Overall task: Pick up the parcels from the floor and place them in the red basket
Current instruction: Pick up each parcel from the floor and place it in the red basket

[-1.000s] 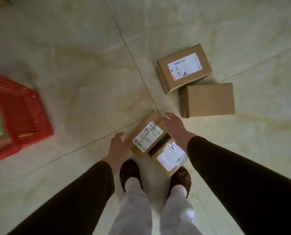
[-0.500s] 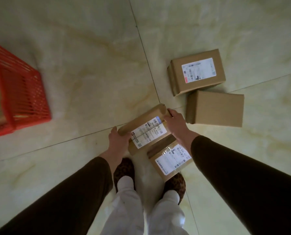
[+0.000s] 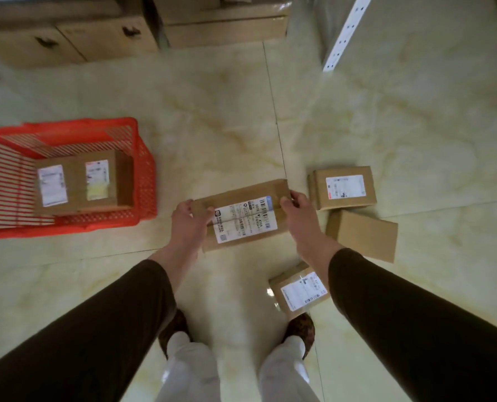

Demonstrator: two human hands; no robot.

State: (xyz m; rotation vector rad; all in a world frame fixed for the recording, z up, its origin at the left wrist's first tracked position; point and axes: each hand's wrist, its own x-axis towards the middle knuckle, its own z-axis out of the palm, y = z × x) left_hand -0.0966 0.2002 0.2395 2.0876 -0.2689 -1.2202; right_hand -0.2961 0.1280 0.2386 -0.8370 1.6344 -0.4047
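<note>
Head view: left hand [image 3: 188, 224] and right hand [image 3: 296, 211] clamped on opposite ends of labelled parcel [image 3: 243, 217], held above floor, right of red basket [image 3: 143, 181]; three parcels [image 3: 344, 188] on tiles.

My floor [image 3: 212, 117] carries the red basket [image 3: 143, 181]; right of it, three parcels: labelled [image 3: 344, 187], plain [image 3: 363, 235], nearest [image 3: 298, 290].

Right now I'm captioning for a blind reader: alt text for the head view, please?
Both hands, left and right, hold a labelled parcel by its ends above a tiled floor. A red basket holding parcels sits left; three parcels lie on the floor at right.
</note>
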